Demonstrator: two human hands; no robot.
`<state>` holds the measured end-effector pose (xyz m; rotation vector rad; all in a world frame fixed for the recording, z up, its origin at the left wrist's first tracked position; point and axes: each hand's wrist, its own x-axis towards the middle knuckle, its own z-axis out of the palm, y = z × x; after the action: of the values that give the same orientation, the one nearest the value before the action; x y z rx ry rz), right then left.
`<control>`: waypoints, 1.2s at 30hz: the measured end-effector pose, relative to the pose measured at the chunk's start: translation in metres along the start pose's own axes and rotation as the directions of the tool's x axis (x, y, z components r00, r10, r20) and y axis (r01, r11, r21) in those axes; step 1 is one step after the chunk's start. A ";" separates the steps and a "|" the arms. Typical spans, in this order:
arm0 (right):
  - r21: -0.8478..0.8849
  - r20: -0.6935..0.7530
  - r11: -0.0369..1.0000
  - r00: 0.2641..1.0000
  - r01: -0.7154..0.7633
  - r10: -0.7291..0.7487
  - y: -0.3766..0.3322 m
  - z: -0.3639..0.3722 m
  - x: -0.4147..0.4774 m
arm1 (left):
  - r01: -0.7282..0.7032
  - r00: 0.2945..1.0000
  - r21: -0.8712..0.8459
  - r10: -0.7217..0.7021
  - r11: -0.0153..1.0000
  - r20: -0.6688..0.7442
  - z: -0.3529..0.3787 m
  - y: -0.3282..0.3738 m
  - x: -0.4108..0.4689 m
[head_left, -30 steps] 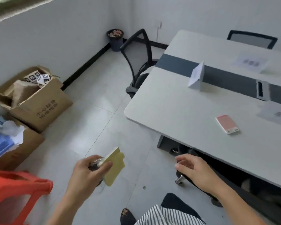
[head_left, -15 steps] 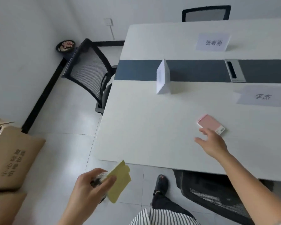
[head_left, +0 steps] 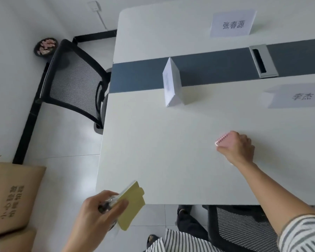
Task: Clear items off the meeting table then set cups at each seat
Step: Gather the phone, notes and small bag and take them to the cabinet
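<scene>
My right hand (head_left: 238, 149) lies on the white meeting table (head_left: 162, 151), its fingers curled round a small pink spiral notepad (head_left: 222, 140), most of which it hides. Off the table's near left corner, my left hand (head_left: 98, 215) grips a yellow sticky-note pad (head_left: 133, 200) together with a small dark shiny item that I cannot make out. Three folded paper name cards stand on the table: one at the middle (head_left: 171, 84), one at the far side (head_left: 232, 23), one at the right (head_left: 296, 96).
A black mesh chair (head_left: 71, 82) stands at the table's left end and another (head_left: 244, 231) below the near edge. Cardboard boxes (head_left: 13, 197) sit on the floor at left. A dark bin (head_left: 45, 47) is in the corner. A cable port (head_left: 263, 60) sits in the table's grey strip.
My right hand reached from beside the table onto it and closed on the pink notepad. My view swung toward the table. The left hand kept its hold on the yellow pad.
</scene>
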<state>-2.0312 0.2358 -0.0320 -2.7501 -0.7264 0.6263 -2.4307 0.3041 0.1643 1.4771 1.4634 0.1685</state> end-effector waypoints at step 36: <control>0.897 0.439 0.224 0.822 -0.381 -0.362 -0.234 0.002 -0.422 | -0.288 0.910 -0.360 0.371 0.888 0.186 -0.185 -0.104 -0.038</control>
<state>-2.4611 0.2181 0.1858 -1.2680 -0.1722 1.3707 -2.6390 0.3470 0.2008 1.4060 0.9189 0.3999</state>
